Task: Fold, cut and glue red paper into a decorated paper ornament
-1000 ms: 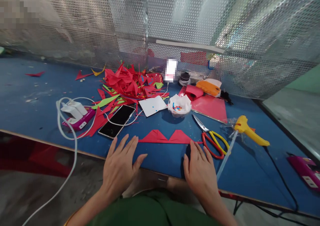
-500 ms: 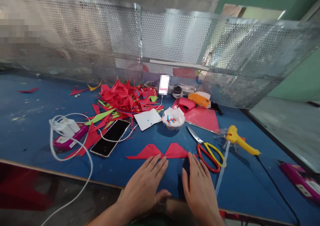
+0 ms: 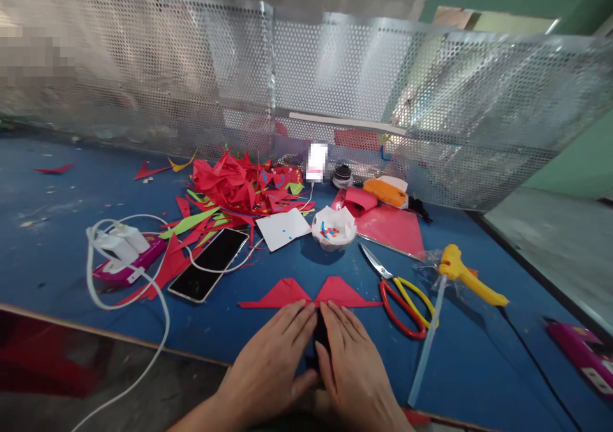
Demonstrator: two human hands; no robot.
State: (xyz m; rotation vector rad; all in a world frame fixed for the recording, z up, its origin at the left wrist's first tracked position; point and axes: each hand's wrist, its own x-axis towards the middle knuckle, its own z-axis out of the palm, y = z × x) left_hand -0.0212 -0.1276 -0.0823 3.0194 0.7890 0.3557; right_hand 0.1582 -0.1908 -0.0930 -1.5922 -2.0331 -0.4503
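Two red pointed paper pieces lie flat near the table's front, their inner ends meeting: a left red paper piece (image 3: 282, 293) and a right red paper piece (image 3: 340, 291). My left hand (image 3: 275, 349) lies palm down with fingers stretched out, its fingertips on the inner lower edge of the left piece. Close beside it, my right hand (image 3: 352, 355) rests flat, fingers extended onto the lower edge of the right piece. Neither hand grips anything. Scissors (image 3: 397, 288) with red and yellow handles lie half open right of the paper.
A yellow glue gun (image 3: 472, 275) with a clear glue stick lies at right. A white bowl (image 3: 334, 228) holds small coloured bits. Behind are a white card (image 3: 283, 229), a red scrap heap (image 3: 230, 180) and a perforated metal screen (image 3: 335, 74). A phone (image 3: 209, 265) and white cable lie left.
My right hand has slid left, from the right piece's outer end to its inner end, next to my left hand. My left hand has barely moved.
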